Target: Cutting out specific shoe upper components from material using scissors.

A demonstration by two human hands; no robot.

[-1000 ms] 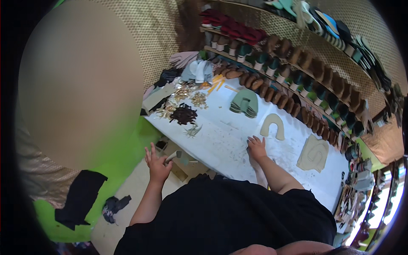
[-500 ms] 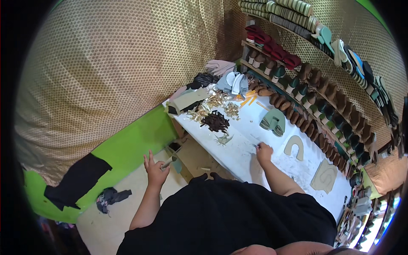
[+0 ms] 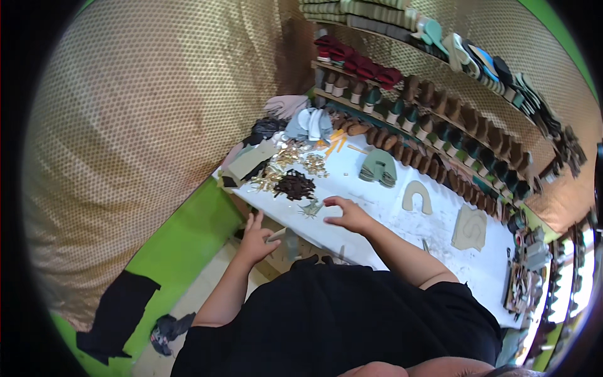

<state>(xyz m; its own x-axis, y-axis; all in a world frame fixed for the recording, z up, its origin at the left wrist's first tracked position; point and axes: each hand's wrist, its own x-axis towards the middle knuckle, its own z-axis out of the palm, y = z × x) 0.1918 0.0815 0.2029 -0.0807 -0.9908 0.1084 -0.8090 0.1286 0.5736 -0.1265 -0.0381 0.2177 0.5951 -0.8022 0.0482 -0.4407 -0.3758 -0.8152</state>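
Observation:
Just past the table's near edge, my left hand (image 3: 253,243) pinches a thin beige-green piece of sheet material (image 3: 276,235) between thumb and fingers, its other fingers spread. Over the white table (image 3: 358,248), my right hand (image 3: 349,215) is open, thumb and fingers apart with nothing visible between them. It is nearest to a small heap of thin pale green scraps (image 3: 310,208). Beyond that heap lie a pile of dark brown strips (image 3: 294,185) and gold-coloured small pieces (image 3: 315,164). A slim dark tool (image 3: 425,245) lies beside my right forearm.
Stacked green U-shaped pieces (image 3: 378,168), a beige U-shaped piece (image 3: 417,197) and a beige sheet with a curved outline (image 3: 469,227) lie across the table. Shelves of brown and green shoe forms (image 3: 433,129) line the back. Black cloth (image 3: 119,314) lies at the left.
My right hand has moved left toward the green scraps and opened; the thin thing at its fingertips is gone from them. My left hand has come in toward the table with its piece. The view has shifted.

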